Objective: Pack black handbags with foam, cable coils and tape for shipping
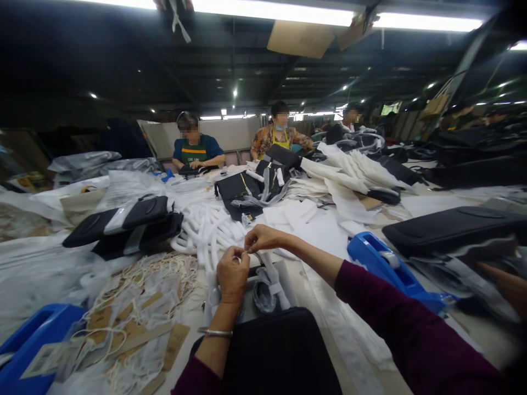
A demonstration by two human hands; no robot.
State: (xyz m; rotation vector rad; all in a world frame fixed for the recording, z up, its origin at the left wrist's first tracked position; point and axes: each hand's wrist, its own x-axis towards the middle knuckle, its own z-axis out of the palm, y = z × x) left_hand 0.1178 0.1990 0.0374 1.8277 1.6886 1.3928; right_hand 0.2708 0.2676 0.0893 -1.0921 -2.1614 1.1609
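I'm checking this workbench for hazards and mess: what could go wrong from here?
Anything small pinched between the left hand and right hand might drop among the white tubes. The cream strings lie tangled, so they could snag. The right sleeve appears close to the blue dispenser beside it and might knock it.

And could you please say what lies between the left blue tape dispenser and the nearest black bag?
In the head view, a heap of brown tags, clear plastic and pale strings lies between the dispenser and the bag.
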